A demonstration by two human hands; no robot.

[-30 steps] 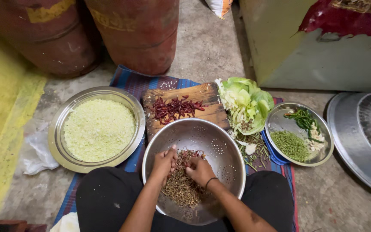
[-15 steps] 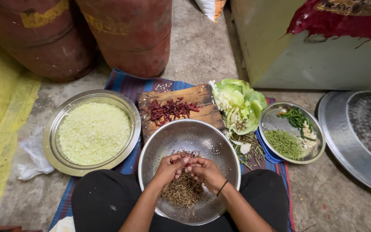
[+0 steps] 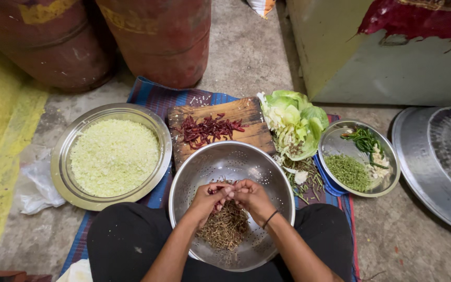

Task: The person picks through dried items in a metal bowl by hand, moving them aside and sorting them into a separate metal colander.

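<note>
Head view, steeply down, close

Place: a cooking spot on a bare floor [image 3: 246, 47], not a table.
Underneath: a striped cloth mat [image 3: 152, 96] laid on the concrete.
Food: chopped cabbage in a metal bowl [image 3: 111, 156], red chillies [image 3: 207, 129] on a wooden board [image 3: 246, 117], cabbage leaves [image 3: 296, 122].
Nearby: two red gas cylinders [image 3: 157, 39].

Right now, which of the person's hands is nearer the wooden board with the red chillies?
Left. The left hand sits just below the wooden board; the right hand is beside it, slightly farther.
</note>
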